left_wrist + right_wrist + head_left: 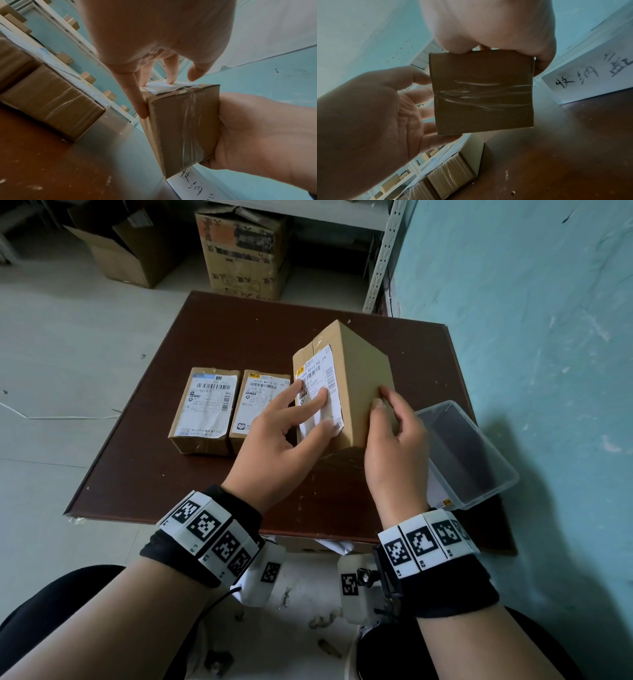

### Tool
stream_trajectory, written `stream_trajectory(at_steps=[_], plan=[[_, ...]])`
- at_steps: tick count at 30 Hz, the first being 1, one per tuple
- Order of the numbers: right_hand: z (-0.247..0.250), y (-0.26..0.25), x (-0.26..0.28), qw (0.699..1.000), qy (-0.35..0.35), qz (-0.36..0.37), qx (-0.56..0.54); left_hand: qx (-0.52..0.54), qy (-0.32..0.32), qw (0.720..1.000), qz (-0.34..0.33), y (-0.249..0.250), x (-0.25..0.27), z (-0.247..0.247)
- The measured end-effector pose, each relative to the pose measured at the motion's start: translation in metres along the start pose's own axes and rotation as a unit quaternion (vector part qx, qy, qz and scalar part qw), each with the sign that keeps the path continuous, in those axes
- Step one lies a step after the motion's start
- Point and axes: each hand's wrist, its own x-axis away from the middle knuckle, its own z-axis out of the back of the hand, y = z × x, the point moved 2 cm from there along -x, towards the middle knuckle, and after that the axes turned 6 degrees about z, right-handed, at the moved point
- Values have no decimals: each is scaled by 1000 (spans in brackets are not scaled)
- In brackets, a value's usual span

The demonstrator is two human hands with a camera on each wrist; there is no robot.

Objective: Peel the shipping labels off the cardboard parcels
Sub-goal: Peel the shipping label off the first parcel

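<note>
A small cardboard parcel [359, 378] is held tilted above the brown table [205, 330]. My right hand [394, 440] grips its right side, fingers curled round it. A white shipping label [318, 368] covers the face turned to the left. My left hand [308, 412] lies on that label with straight fingers, the thumb at its lower corner. In the left wrist view the fingertips [171, 79] press the label [164, 86] on the parcel [180, 128]. The right wrist view shows the taped end of the parcel [481, 94]. Two more labelled parcels [205, 405] [260, 405] lie flat at the left.
A clear plastic box [469, 453] sits at the table's right edge against the blue-green wall [548, 337]. Large cardboard boxes [243, 248] stand on the floor behind the table, by a metal shelf upright [383, 251]. Bare table shows in front of the flat parcels.
</note>
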Motion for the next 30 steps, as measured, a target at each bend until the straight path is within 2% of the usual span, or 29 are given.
stream_trajectory(at_steps=[30], plan=[[-1,-1,1,1000,2,-22,-9,-10,-6,1000,-12,-5,-1,-1]])
